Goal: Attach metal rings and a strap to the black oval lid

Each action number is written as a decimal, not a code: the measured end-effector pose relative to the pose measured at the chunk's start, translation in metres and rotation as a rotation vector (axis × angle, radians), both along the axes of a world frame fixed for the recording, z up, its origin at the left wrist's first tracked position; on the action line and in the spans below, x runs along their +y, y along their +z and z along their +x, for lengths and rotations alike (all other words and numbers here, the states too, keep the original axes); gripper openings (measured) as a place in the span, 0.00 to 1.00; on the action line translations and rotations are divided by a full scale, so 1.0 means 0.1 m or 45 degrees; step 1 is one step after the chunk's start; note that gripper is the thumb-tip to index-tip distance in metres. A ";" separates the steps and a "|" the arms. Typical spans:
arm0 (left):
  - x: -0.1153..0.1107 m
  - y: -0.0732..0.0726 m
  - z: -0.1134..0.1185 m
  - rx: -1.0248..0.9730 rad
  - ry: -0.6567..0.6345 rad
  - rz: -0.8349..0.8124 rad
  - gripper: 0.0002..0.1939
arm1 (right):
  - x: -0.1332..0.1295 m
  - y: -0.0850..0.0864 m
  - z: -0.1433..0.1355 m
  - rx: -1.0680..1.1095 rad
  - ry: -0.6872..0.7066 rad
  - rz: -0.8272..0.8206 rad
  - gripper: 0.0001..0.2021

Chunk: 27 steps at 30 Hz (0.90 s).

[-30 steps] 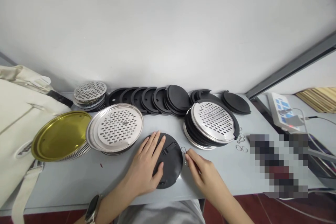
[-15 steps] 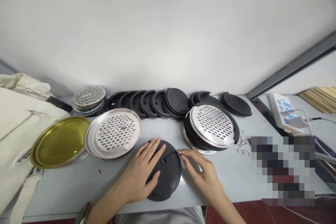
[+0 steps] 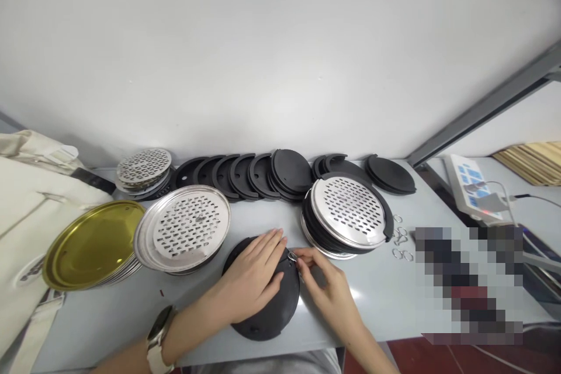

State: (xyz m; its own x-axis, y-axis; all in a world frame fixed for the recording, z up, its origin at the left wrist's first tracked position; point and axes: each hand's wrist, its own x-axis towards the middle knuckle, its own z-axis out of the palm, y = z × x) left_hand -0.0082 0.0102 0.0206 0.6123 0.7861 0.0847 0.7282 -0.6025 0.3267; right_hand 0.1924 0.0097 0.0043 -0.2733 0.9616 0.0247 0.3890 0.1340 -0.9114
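Observation:
A round black disc [image 3: 280, 307] lies on the table in front of me. My left hand [image 3: 254, 277] rests flat across its upper part, fingers stretched out, thumb apart. At the disc's upper right edge, my right hand [image 3: 322, 280] pinches a small metal ring [image 3: 292, 256] between thumb and forefinger. Part of the ring is hidden by the fingertips, and I cannot tell whether it passes through the disc. Just beyond, to the right, stands a stack of black discs topped by a perforated metal plate [image 3: 348, 210]. Several loose metal rings [image 3: 400, 239] lie beside that stack.
Gold trays [image 3: 96, 239] and a silver perforated tray [image 3: 182, 231] stand at left, with a cream bag [image 3: 21, 210] beyond them. Black discs [image 3: 291, 172] line the wall. At right are a power strip [image 3: 468, 187] and a pixelated patch.
My left hand has slid a little to the right over the disc. My right hand has brought the ring slightly left, against the disc's edge. The view has shifted slightly.

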 end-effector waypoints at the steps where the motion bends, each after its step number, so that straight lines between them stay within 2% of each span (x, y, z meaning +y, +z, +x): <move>1: 0.04 0.00 0.02 -0.013 -0.011 0.011 0.27 | 0.00 0.00 -0.01 -0.002 -0.005 0.009 0.10; 9: 0.20 0.04 0.07 -0.108 0.040 -0.102 0.19 | 0.04 -0.12 -0.09 -0.001 -0.059 0.121 0.07; 15: 0.19 0.04 0.07 -0.148 0.092 -0.143 0.21 | 0.02 -0.17 -0.10 0.004 -0.075 0.185 0.07; 27: 0.20 0.03 0.06 -0.173 0.082 -0.163 0.20 | 0.03 -0.20 -0.07 -0.035 -0.061 0.213 0.08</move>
